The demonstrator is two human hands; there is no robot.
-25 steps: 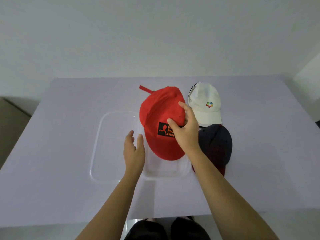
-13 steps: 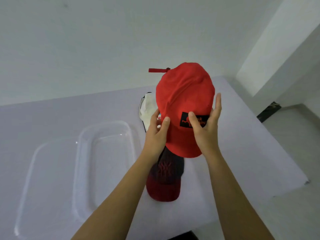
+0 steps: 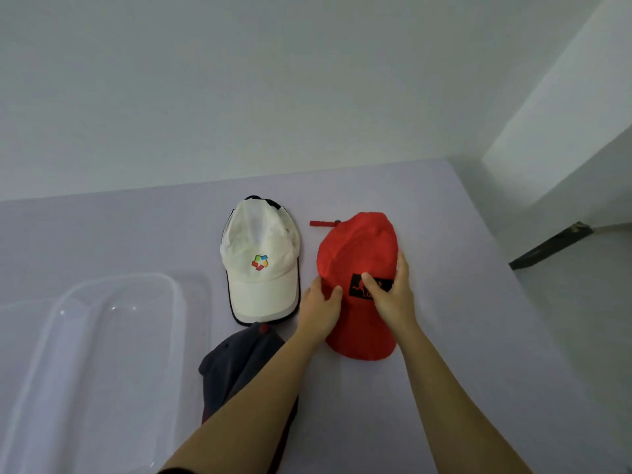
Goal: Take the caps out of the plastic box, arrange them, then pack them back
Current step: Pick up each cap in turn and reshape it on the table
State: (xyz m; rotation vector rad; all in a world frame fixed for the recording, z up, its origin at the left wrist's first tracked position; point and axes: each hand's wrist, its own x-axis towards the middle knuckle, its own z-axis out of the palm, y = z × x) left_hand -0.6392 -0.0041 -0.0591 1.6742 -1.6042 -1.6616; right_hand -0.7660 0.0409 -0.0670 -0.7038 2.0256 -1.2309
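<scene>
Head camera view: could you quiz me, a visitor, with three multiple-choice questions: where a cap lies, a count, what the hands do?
1. Where is the red fabric cap relative to the white fabric cap with a multicoloured logo?
A. beside it, to its right, on the pale lilac table
B. stacked on it
C. tucked under it

2. How many caps show?
A. two
B. three
C. five

3. What are the hands doing?
A. both hold the red fabric cap
B. both lie flat on the table
C. both are raised in the air

Answers: 1 A, they lie side by side. 2 B, red, white and a dark navy cap. 3 A, the left hand and right hand both hold it.
</scene>
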